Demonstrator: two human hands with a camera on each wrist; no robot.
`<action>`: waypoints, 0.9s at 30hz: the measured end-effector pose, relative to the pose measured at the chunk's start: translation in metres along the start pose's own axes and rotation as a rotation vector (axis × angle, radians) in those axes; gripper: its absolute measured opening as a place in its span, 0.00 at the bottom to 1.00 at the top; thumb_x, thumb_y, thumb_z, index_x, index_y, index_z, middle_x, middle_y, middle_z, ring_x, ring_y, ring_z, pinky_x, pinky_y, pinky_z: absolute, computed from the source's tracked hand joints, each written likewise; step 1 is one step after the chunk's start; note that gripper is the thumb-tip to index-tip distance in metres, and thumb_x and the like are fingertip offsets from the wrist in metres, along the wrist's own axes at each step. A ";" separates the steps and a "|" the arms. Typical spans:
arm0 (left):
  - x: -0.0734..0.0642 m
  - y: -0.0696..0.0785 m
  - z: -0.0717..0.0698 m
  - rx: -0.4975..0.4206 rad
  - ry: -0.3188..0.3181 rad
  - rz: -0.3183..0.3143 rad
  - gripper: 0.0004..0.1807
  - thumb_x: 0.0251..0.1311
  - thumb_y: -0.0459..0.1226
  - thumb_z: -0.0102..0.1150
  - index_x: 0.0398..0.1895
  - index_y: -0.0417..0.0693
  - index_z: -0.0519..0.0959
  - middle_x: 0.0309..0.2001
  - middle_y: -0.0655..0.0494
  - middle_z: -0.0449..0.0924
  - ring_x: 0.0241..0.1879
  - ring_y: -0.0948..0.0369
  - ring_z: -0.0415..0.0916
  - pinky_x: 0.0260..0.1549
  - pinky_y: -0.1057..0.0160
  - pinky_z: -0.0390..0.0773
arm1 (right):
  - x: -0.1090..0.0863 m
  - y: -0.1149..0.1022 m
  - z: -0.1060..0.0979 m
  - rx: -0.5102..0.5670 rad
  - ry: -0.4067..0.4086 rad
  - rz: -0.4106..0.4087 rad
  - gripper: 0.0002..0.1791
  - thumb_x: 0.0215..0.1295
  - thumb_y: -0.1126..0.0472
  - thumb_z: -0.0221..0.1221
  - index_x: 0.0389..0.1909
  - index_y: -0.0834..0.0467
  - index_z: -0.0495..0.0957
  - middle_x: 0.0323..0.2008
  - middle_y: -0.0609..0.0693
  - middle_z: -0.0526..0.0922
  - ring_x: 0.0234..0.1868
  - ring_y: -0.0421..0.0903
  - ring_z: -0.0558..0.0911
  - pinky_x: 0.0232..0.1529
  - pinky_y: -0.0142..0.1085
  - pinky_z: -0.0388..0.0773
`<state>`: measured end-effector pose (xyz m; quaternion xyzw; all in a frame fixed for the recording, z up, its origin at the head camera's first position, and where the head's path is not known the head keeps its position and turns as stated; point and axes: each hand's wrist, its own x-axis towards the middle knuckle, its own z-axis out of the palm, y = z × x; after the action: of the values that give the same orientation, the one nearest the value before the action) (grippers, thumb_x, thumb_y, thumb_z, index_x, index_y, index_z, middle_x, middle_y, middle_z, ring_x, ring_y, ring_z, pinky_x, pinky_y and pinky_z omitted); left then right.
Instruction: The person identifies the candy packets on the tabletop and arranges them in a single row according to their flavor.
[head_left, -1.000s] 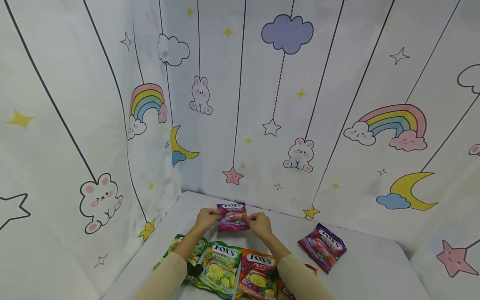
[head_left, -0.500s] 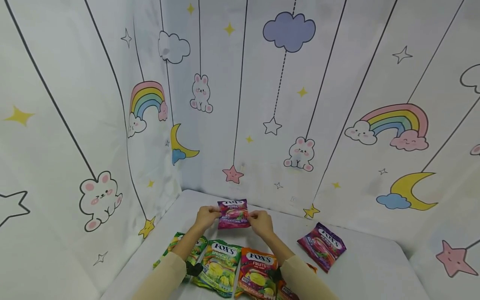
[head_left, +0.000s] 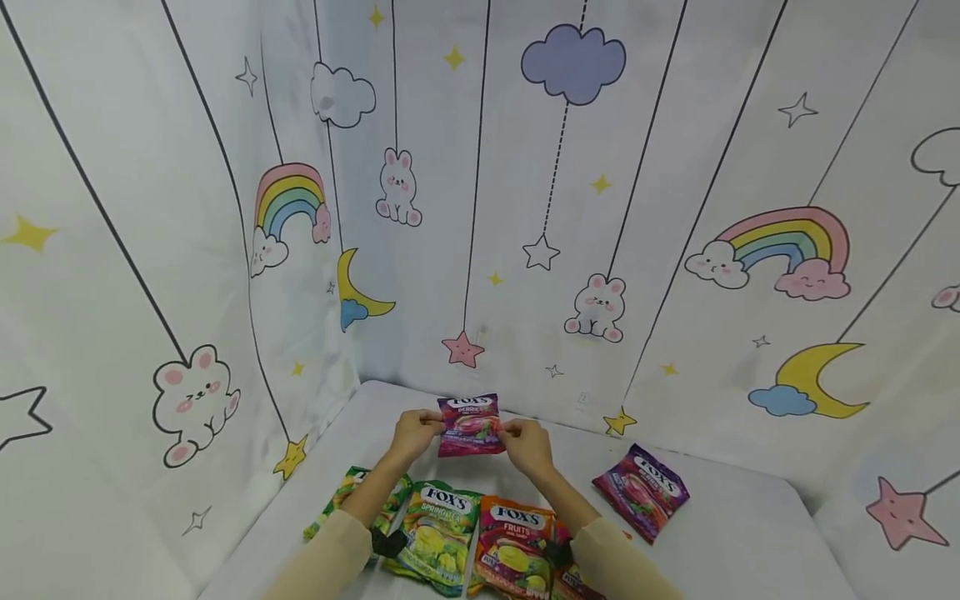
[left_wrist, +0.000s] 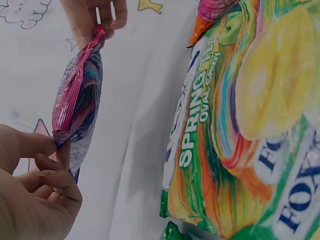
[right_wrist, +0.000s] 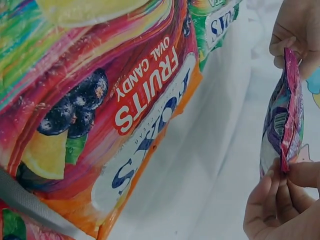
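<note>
Between both hands, a purple Fox's berries candy bag (head_left: 470,427) is held up near the back of the table, its printed front toward the head camera. The left hand (head_left: 415,435) pinches its left edge between thumb and fingers. On the opposite edge the right hand (head_left: 527,445) has the same kind of pinch. From the side, the left wrist view shows the puffed candy bag (left_wrist: 80,95) with a hand at each end. In the right wrist view the bag's crimped pink edge (right_wrist: 290,120) faces the camera.
Nearer the body lie a green Spring Tea candy bag (head_left: 437,537) and an orange Fruits candy bag (head_left: 514,550). Other bags are partly under the forearms. Another purple berries bag (head_left: 642,492) lies at the right on the white table (head_left: 738,517). Printed cloth walls (head_left: 510,208) rise behind.
Both hands still pinch the purple candy bag, which has risen slightly and shifted a little to the right. The other bags stay put.
</note>
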<state>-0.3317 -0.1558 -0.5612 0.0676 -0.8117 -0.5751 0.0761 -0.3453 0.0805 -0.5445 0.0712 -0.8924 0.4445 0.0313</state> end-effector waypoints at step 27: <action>-0.020 0.028 0.005 -0.038 -0.082 0.122 0.08 0.68 0.34 0.66 0.45 0.38 0.87 0.37 0.51 0.86 0.38 0.54 0.80 0.36 0.60 0.76 | -0.031 -0.001 -0.034 0.001 0.085 -0.050 0.06 0.73 0.59 0.64 0.43 0.55 0.89 0.30 0.45 0.85 0.30 0.44 0.79 0.33 0.36 0.76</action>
<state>-0.3136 -0.1377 -0.5374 -0.0070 -0.8056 -0.5871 0.0787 -0.3144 0.1101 -0.5267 0.0747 -0.8880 0.4466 0.0801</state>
